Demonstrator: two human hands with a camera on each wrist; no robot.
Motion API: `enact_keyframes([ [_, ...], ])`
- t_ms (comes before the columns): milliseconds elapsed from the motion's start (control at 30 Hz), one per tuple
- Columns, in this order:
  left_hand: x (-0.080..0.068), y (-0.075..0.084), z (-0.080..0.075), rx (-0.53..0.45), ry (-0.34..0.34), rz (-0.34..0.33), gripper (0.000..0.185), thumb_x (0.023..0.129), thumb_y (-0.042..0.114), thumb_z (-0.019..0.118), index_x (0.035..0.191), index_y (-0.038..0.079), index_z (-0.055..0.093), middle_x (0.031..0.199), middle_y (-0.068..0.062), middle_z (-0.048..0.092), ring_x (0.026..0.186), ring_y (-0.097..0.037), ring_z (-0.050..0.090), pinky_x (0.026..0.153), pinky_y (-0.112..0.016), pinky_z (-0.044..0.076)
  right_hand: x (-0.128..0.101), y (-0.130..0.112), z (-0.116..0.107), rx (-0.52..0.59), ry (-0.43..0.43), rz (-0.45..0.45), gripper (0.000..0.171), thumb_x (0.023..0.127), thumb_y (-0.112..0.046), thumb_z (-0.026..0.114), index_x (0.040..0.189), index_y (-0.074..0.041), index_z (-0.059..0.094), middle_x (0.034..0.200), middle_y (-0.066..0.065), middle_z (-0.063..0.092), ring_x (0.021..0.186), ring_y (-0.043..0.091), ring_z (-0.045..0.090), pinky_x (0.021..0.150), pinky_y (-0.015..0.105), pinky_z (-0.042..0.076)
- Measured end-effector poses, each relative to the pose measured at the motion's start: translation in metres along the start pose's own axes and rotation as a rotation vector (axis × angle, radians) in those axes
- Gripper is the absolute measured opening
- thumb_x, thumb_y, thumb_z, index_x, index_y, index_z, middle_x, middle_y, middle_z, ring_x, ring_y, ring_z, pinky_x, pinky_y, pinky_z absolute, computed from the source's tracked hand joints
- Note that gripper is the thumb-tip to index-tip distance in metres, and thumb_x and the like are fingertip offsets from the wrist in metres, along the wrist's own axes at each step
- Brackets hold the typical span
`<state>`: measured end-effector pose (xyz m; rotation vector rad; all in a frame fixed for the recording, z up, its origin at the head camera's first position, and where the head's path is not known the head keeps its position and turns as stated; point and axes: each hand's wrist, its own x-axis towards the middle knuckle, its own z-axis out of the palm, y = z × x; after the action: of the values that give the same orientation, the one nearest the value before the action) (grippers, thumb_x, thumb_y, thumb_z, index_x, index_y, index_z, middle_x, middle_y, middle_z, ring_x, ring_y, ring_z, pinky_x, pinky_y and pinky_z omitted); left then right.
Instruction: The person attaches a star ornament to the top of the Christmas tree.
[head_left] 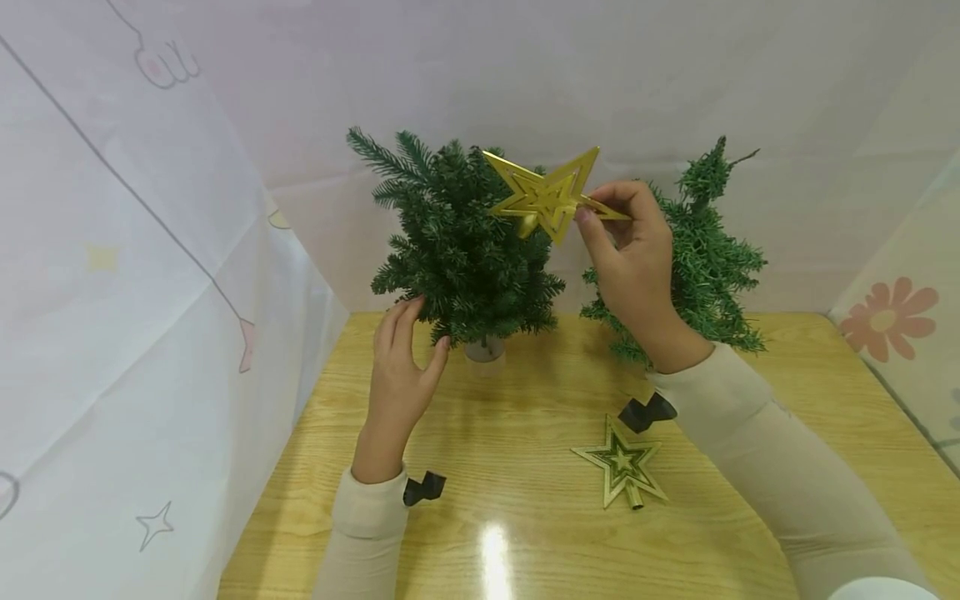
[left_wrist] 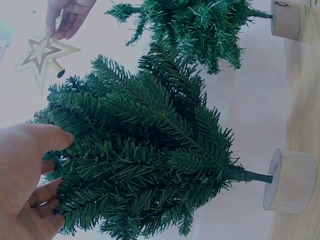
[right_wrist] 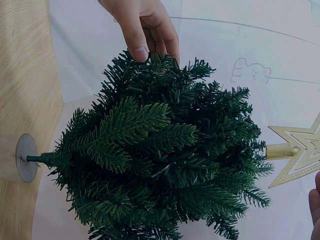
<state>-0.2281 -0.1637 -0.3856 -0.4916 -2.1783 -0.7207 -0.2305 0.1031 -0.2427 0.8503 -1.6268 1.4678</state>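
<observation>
My right hand (head_left: 636, 250) pinches one point of a gold star tree topper (head_left: 546, 198) between thumb and fingers. The topper's tube end (right_wrist: 281, 151) is at the top of a dark green artificial Christmas tree (head_left: 468, 242); whether a twig sits inside the tube I cannot tell. On the tree's left side, my left hand (head_left: 401, 367) holds the outer branches, thumb on one side and curled fingers on the other. The left fingertips are partly hidden by needles in the left wrist view. The tree stands upright on a round pale base (left_wrist: 292, 181).
A second, lighter green tree (head_left: 712, 250) stands at the right, partly behind my right hand. Another gold star topper (head_left: 621, 461) lies on the wooden table (head_left: 525, 433) nearer me. White printed cloth (head_left: 637, 75) hangs behind and at both sides.
</observation>
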Motion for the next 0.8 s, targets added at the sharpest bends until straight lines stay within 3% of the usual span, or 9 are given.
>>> enact_keyframes([
  [800,0.0005,-0.0002,-0.0013,-0.002,-0.011,0.005,0.059,0.085,0.024,0.063,0.137,0.011,0.038,0.135,-0.014,0.038,0.127,-0.024,0.031,0.102,-0.041,0.028,0.0061,0.0039,0.0053,0.023,-0.016,-0.017,0.017,0.088,0.005,0.052,0.1,0.017,0.046,0.1,0.024,0.05,0.093,0.033,0.055,0.081,0.039,0.047],
])
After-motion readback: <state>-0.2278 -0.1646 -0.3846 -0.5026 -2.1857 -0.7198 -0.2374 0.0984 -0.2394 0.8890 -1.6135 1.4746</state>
